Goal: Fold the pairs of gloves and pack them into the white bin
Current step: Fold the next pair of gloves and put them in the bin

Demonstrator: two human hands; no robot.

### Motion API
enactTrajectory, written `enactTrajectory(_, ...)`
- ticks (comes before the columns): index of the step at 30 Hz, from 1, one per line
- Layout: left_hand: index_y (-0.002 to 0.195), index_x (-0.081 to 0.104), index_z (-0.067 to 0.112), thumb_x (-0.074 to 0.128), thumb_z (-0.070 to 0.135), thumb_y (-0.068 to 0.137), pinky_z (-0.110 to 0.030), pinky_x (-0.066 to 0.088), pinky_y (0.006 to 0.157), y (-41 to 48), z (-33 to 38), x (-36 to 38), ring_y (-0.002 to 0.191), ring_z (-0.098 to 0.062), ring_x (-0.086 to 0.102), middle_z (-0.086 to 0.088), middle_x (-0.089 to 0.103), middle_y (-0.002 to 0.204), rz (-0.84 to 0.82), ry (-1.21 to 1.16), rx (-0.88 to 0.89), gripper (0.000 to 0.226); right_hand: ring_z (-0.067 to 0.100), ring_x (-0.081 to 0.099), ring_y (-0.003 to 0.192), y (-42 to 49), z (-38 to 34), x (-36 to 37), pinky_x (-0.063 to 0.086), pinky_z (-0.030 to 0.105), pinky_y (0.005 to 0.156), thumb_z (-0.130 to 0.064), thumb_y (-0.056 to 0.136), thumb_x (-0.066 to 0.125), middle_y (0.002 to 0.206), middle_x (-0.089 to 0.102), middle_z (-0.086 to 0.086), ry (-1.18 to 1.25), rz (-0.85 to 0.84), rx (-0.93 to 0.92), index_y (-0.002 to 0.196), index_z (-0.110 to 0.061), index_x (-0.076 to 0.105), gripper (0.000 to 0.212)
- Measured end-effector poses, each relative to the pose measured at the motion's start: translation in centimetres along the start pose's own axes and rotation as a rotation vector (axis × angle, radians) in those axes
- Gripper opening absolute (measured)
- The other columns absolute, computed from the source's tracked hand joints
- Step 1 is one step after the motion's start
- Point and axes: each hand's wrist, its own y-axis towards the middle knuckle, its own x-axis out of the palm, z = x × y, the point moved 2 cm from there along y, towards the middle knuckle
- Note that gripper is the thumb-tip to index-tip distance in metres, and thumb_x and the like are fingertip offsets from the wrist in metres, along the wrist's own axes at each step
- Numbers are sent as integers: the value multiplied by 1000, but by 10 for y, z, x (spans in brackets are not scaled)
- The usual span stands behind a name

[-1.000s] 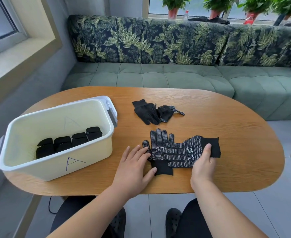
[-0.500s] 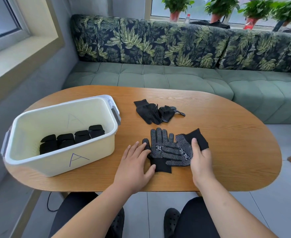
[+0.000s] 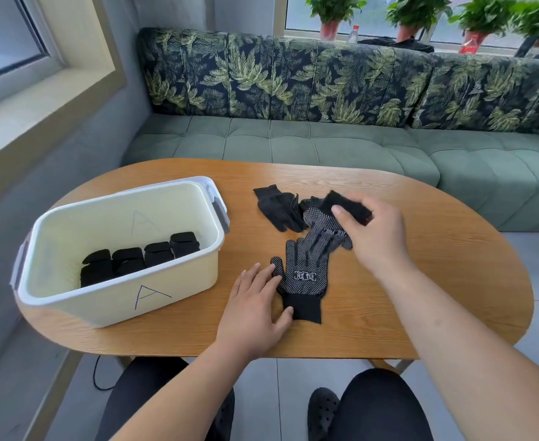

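Tabletop (image 3: 421, 249) layout is unchanged, and the white bin (image 3: 179, 300) sits well to the left of both hands with four folded pairs (image 3: 140, 259) lined up on its floor, same as a second ago. What changed is the pair being worked. A second ago both dotted gloves lay flat and overlapping, with the right hand pressing on the cuff end; half a second ago that cuff was starting to come up. Now the right hand (image 3: 379, 237) has lifted that glove clear of the wood and carried it up and away from the body. The right grip is clamped on the cuff of the lifted glove (image 3: 328, 224), with its dotted fingers hanging down and blurred, just touching or just above the fingertips of the flat glove (image 3: 303, 278); can't tell which. The left hand (image 3: 255, 310) has barely moved: fingers spread and flat on the wood, resting against the thumb side of the flat glove, gripping nothing. The spare pair (image 3: 277, 208) lies just behind the lifted glove, partly hidden by it. My read is that the pair was crossed rather than stacked, so the top glove is being re-laid to line up with the bottom one before folding. This pair isn't folded yet, and the spare pair is untouched. Risk: the dangling fingers could drag the flat glove or snag the spare pair.
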Motion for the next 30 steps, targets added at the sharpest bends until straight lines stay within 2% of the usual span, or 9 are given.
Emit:
enactTrajectory(3, 162, 44, 25, 39, 68, 97, -42, 6, 135, 1, -1, 1, 165, -15, 7, 10, 28, 174, -9, -28, -4, 78, -4, 71, 88, -7, -6, 1, 53, 17, 85, -17, 91, 84, 95, 78, -23, 16, -22, -87, 104, -32, 81, 20)
enactTrajectory(4, 161, 45, 24, 40, 68, 97, -43, 8, 134, 1, -1, 1, 164, -15, 7, 10, 29, 173, -8, -37, -6, 77, -4, 71, 93, -16, -4, 5, 52, 16, 88, -12, 90, 84, 98, 78, -23, -16, -76, -140, 104, -31, 81, 24)
enactTrajectory(7, 162, 43, 25, 44, 65, 98, -42, 11, 134, 2, -1, -1, 164, -14, 7, 11, 31, 172, -22, -58, -13, 75, 2, 65, 109, -52, 26, 21, 54, 31, 99, -14, 85, 86, 111, 72, -23, -253, -358, -259, 109, -33, 79, 31)
enactTrajectory(10, 162, 42, 25, 46, 63, 98, -40, 15, 134, 2, -1, -2, 163, -11, 8, 13, 33, 169, -20, -89, -20, 74, 0, 53, 118, -92, 58, 34, 50, 30, 105, -22, 93, 80, 119, 62, -23, -494, -536, -235, 120, -32, 75, 30)
enactTrajectory(14, 162, 42, 25, 51, 60, 96, -40, 21, 132, 2, -3, 0, 161, -11, 13, 13, 38, 166, -10, -125, -25, 75, 6, 57, 112, -108, 65, 39, 52, 24, 94, -14, 94, 78, 112, 64, -15, -487, -405, -280, 116, -24, 78, 25)
enactTrajectory(17, 163, 38, 26, 55, 58, 94, -40, 23, 131, 2, -3, 0, 160, -11, 15, 13, 38, 165, -8, -132, -23, 78, 10, 58, 105, -98, 58, 38, 54, 27, 86, -12, 95, 77, 106, 64, -11, -471, -301, -301, 113, -20, 79, 20)
enactTrajectory(21, 164, 36, 24, 59, 58, 92, -40, 26, 130, 2, -4, 0, 159, -12, 20, 11, 41, 164, 15, -146, -20, 82, 13, 58, 105, -93, 42, 34, 47, 20, 87, -9, 95, 74, 107, 64, -7, -454, -165, -403, 114, -16, 78, 20)
enactTrajectory(26, 164, 32, 26, 60, 58, 91, -39, 27, 129, 1, -5, 0, 156, -12, 23, 11, 41, 161, 33, -166, -22, 84, 14, 60, 103, -128, 61, 40, 55, 32, 84, -9, 93, 77, 109, 63, -8, -509, -254, -461, 115, -17, 77, 24)
enactTrajectory(30, 164, 31, 26, 60, 58, 91, -37, 29, 128, 1, -4, -1, 153, -12, 27, 10, 42, 160, 42, -165, -18, 85, 15, 60, 105, -143, 77, 45, 55, 34, 86, -10, 93, 77, 110, 64, -8, -546, -256, -446, 117, -18, 78, 25)
